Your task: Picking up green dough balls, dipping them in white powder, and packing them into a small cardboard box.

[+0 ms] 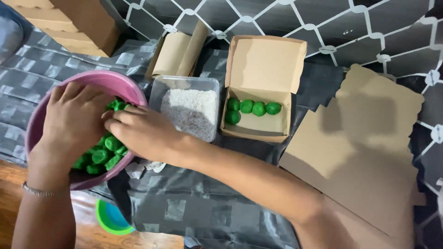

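A pink bowl (122, 85) at the left holds several green balls (102, 156). My left hand (74, 120) reaches down into the bowl, fingers curled among the balls. My right hand (140, 131) lies over the bowl's right rim, fingers pointing left and touching the green balls. Whether either hand grips a ball is hidden. To the right stands a clear tub of white shreds (191, 110). Beyond it an open brown cardboard box (265, 64) holds several green balls (253, 107) in a row.
Flat cardboard box blanks (364, 147) lie at the right. Folded brown boxes (177, 53) lean behind the tub, and a stack of boxes (74, 23) sits top left. A green and blue bowl (110, 219) sits on the floor below. Grey checked cloth (194, 203) covers the surface.
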